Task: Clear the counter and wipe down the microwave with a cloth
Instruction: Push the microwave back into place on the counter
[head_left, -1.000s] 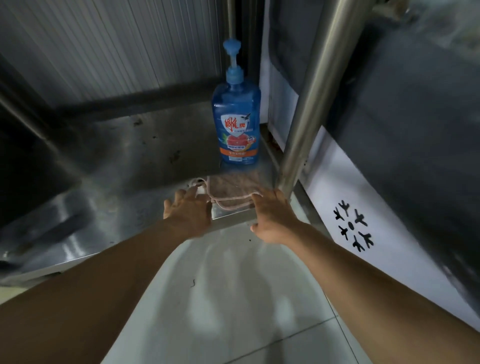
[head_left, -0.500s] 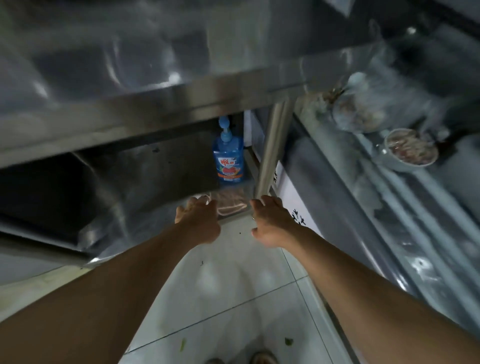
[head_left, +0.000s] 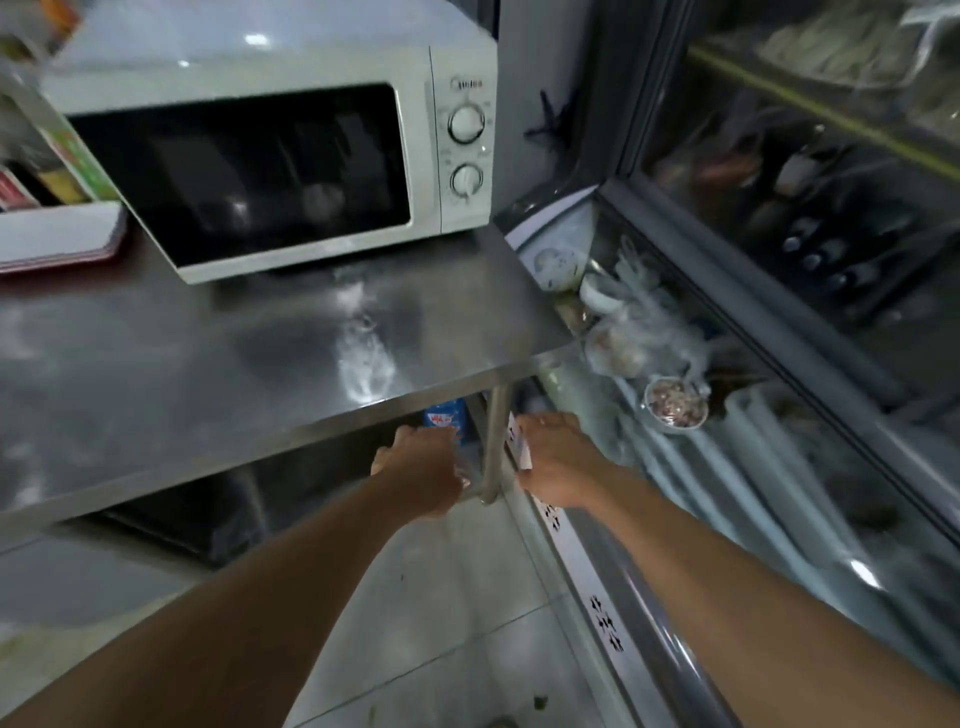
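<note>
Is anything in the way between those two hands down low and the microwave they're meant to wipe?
Yes. The steel counter lies between: both the left hand and the right hand are below its front edge, either side of the table leg, while the microwave sits on top. No cloth is visible.

A stainless steel counter (head_left: 260, 364) fills the left of the scene, its top streaked with a pale smear near the middle. A white microwave (head_left: 291, 156) stands at its far right corner, door closed. To the far left lies a flat white tray (head_left: 57, 234) with a red rim, just beside the microwave. A round steel leg (head_left: 496, 441) holds up the near right corner above the tiled floor (head_left: 441, 597).
</note>
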